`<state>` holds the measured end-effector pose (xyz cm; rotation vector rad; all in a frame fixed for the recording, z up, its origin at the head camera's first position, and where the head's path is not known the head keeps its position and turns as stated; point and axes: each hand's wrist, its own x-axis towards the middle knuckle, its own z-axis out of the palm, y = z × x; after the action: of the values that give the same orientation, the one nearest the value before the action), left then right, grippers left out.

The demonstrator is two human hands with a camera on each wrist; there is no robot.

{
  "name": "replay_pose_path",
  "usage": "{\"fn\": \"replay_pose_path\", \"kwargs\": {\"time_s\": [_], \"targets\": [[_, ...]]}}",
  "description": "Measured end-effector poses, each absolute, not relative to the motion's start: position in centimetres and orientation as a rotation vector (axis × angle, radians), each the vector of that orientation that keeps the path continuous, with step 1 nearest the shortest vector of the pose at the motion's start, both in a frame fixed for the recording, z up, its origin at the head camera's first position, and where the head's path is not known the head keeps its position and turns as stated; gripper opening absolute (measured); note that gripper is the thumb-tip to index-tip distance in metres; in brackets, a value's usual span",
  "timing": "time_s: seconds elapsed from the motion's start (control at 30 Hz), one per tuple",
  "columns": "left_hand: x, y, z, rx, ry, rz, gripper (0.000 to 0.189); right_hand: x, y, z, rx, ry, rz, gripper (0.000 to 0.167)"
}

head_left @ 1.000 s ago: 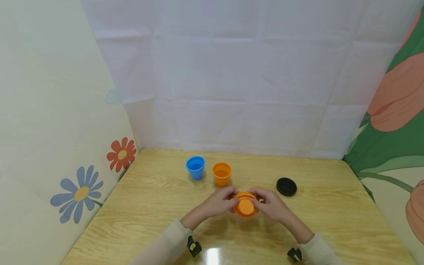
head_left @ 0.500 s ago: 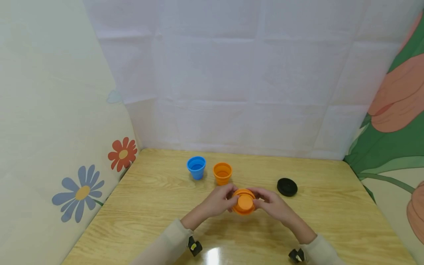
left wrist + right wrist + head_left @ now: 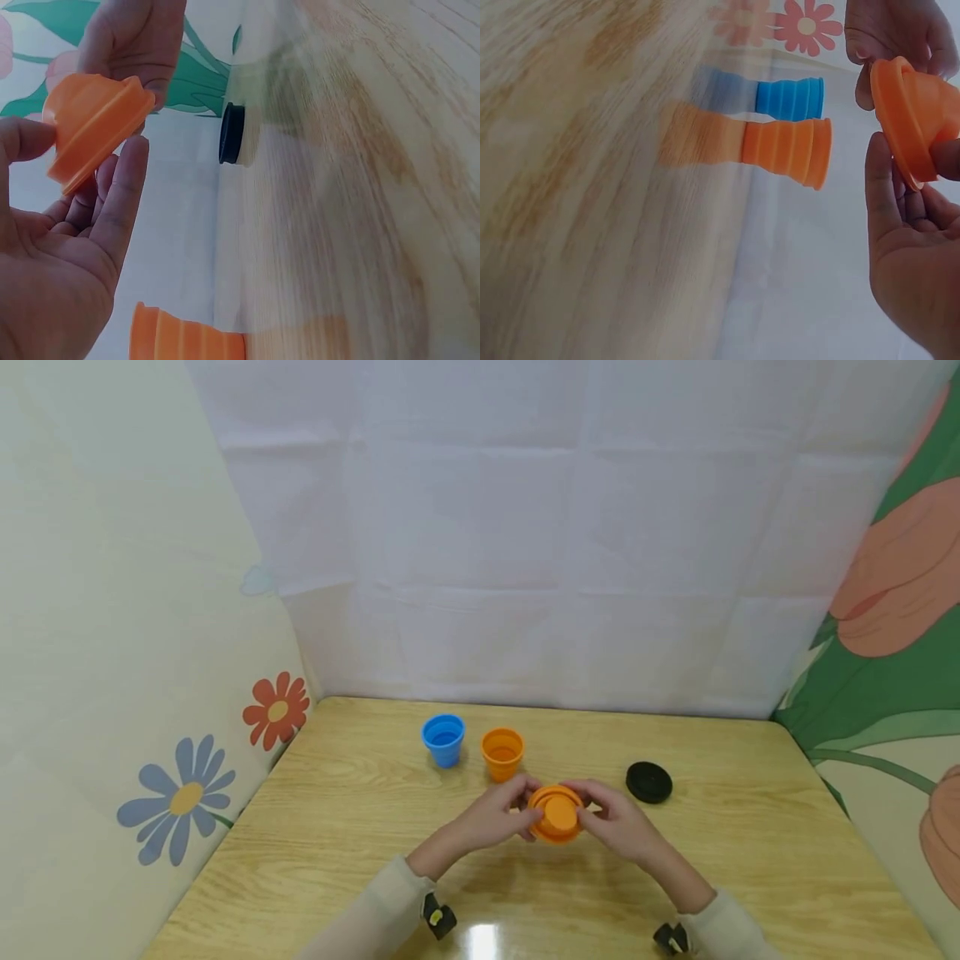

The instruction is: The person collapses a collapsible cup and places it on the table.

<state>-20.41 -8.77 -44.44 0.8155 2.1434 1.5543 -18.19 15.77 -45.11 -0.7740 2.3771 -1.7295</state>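
Note:
Both hands hold an orange collapsible cup (image 3: 560, 815) above the table, its base turned toward me. The cup is partly folded, and its walls look uneven and dented in the left wrist view. My left hand (image 3: 491, 814) pinches its left side, thumb on the folded wall and fingers behind the rim. On the other side my right hand (image 3: 621, 828) grips it the same way, thumb beside the base. A second orange collapsible cup (image 3: 502, 754) stands upright and extended just beyond the left hand. Left of that stands an extended blue collapsible cup (image 3: 444, 740).
A round black disc (image 3: 648, 782), lid-like, lies on the wooden table (image 3: 360, 793) beyond the right hand. White cloth (image 3: 525, 568) hangs along the back edge. Flower-printed cloths border the left and right sides.
The held cup has risen slightly, away from me. Its base has tilted toward the right as the thumbs press at its sides. The standing cups and black disc have stayed put.

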Motion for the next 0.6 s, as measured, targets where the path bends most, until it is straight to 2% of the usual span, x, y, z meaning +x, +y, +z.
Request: {"fn": "replay_pose_path", "kwargs": {"time_s": [0.2,0.37,0.6], "targets": [[-20.43,-8.56,-44.48,0.865,2.189,1.57,0.03,-18.04,15.87,-45.48,-0.867,2.423,-1.747,0.036],[-20.44,-8.4,-44.15,0.877,2.237,1.578,0.03,-17.85,16.12,-45.37,-0.969,2.315,-1.796,0.047],[-20.57,-8.54,-43.91,0.868,2.232,1.557,0.029,-17.88,16.27,-45.25,-0.941,2.267,-1.802,0.05]]}}
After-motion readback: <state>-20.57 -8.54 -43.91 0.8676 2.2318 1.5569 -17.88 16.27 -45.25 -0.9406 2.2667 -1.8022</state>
